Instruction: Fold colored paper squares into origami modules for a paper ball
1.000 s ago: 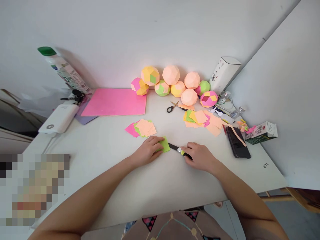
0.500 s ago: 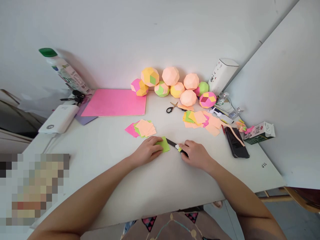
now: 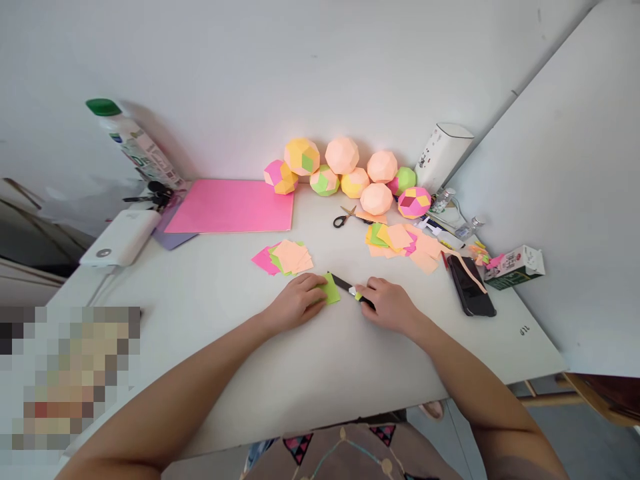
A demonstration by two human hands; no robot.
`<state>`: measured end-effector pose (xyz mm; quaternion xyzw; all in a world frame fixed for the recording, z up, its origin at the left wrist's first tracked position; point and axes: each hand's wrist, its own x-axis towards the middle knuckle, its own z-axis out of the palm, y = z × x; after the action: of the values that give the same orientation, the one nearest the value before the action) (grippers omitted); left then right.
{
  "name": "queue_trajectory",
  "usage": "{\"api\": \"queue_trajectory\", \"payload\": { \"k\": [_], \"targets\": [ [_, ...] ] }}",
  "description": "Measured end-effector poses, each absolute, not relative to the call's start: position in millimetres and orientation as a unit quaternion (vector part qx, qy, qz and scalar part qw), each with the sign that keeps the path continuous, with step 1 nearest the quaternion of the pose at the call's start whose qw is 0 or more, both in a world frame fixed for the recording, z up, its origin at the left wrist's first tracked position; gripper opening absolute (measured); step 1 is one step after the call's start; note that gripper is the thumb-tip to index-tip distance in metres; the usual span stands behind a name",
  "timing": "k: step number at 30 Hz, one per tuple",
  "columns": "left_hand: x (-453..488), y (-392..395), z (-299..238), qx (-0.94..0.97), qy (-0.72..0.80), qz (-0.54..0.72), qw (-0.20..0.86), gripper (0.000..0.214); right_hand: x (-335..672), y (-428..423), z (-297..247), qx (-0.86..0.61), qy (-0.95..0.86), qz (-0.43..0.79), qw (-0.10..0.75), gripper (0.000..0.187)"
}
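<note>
My left hand (image 3: 296, 305) holds a small green paper (image 3: 331, 289) against the white table, its fingers curled over the paper's left part. In my right hand (image 3: 389, 305) is a utility knife (image 3: 345, 285), fingers wrapped round its black and green handle. The dark blade points up and left, with its tip at the top edge of the green paper. Just beyond my left hand lies a fanned stack of peach, green and pink paper pieces (image 3: 290, 256). Part of the green paper is hidden under my fingers.
Several faceted paper balls (image 3: 342, 156) sit along the wall. Scissors (image 3: 344, 217), a loose paper pile (image 3: 397, 239), a phone (image 3: 471, 285) and a small carton (image 3: 517, 267) lie to the right. At the left are a pink board (image 3: 233, 207), a white device (image 3: 120, 238) and a bottle (image 3: 135, 143).
The knife has shifted slightly left, bringing its blade tip over the green paper's top edge. My left hand stays in place on the paper. The view has moved a little.
</note>
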<state>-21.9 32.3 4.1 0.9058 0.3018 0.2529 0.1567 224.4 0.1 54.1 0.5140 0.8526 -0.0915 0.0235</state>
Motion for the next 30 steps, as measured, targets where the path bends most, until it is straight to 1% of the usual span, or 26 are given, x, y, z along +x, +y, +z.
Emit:
{"api": "queue_trajectory", "payload": {
  "k": [2,5,9,10,12,14,16,19,21,23,25,27,30],
  "targets": [
    [-22.8,32.0,2.5,0.906,0.3,0.251,0.162,0.01,231.5,-0.2,57.3,0.507,0.856,-0.102,0.023,0.041],
    [-24.5,31.6,1.3,0.901,0.308,0.255,0.169,0.018,241.4,0.1,61.0,0.484,0.867,-0.119,0.011,0.041],
    [-25.2,30.7,3.2,0.893,0.31,0.276,0.176,0.029,247.5,0.8,61.1,0.443,0.883,-0.146,-0.05,0.039],
    [-24.8,30.2,3.9,0.891,0.308,0.282,0.179,0.028,247.8,0.8,60.5,0.436,0.885,-0.148,-0.067,0.039],
    [-23.4,29.2,4.6,0.885,0.307,0.297,0.187,0.018,247.7,0.4,59.3,0.429,0.887,-0.148,-0.087,0.039],
    [-22.9,28.7,4.0,0.872,0.317,0.325,0.183,0.01,247.6,-0.1,58.2,0.429,0.888,-0.144,-0.086,0.038],
    [-25.3,30.2,2.6,0.849,0.346,0.373,0.141,0.011,248.6,-0.3,57.3,0.431,0.888,-0.14,-0.073,0.038],
    [-36.8,38.7,0.8,0.786,0.42,0.453,0.018,0.011,252.5,-0.2,56.4,0.432,0.89,-0.136,-0.054,0.038],
    [-47.7,48.0,-0.2,0.751,0.458,0.473,-0.057,0.016,255.5,-0.2,56.3,0.426,0.893,-0.138,-0.046,0.039],
    [-56.9,57.3,-1.5,0.732,0.489,0.463,-0.105,0.016,257.8,-0.5,56.6,0.419,0.896,-0.141,-0.039,0.039],
    [-61.2,63.4,-3.1,0.749,0.504,0.418,-0.108,0.016,258.8,-1.1,57.5,0.417,0.897,-0.143,-0.033,0.039],
    [-59.4,63.9,-4.1,0.775,0.494,0.385,-0.087,0.02,258.9,-1.8,59.0,0.417,0.897,-0.145,-0.027,0.039],
    [-47.9,53.2,-2.4,0.797,0.444,0.407,-0.052,0.031,259.1,-2.4,62.3,0.416,0.897,-0.148,-0.02,0.04]
  ]
}}
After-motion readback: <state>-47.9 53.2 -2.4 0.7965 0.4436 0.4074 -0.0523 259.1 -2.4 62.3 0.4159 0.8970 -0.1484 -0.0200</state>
